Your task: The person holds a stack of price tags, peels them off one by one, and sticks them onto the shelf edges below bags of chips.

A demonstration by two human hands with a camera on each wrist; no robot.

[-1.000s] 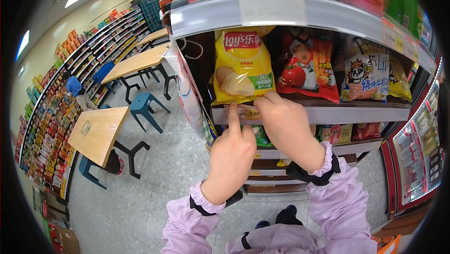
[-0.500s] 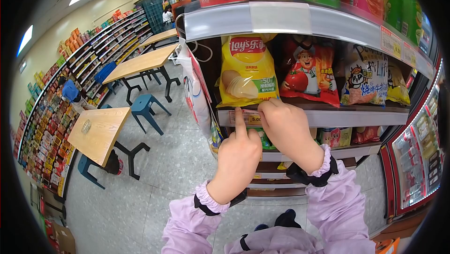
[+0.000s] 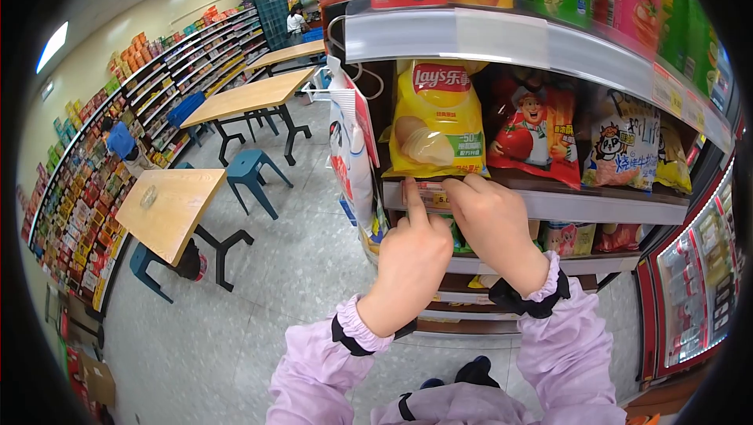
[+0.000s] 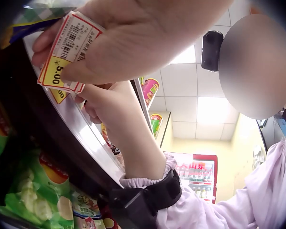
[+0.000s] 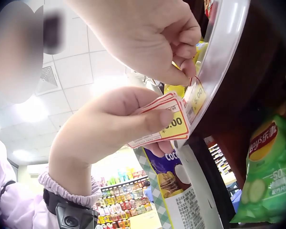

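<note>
My left hand (image 3: pixel 412 260) holds a small stack of price tags (image 4: pixel 75 45) under its thumb, the top one printed 5.00. Its index finger stretches up to the shelf's front rail (image 3: pixel 580 207). Beside it, my right hand (image 3: pixel 498 221) has curled fingers and pinches the end of a price tag (image 5: pixel 197 99) that sits in the clear rail. Just above both hands stands a yellow Lay's chip bag (image 3: pixel 438 123). In the head view, my left hand hides the stack.
A red snack bag (image 3: pixel 533 131) and a white snack bag (image 3: pixel 620 142) stand along the same shelf. Above juts another shelf rail (image 3: pixel 502 32) with canisters. Tables (image 3: pixel 169 205) and blue stools (image 3: pixel 255 174) stand to the left, a lit drinks fridge (image 3: pixel 698 268) to the right.
The head view has swung, so the shelf and chip bag sit farther right and slightly lower. Both hands stay at the rail by the price tag, with little movement of their own.
</note>
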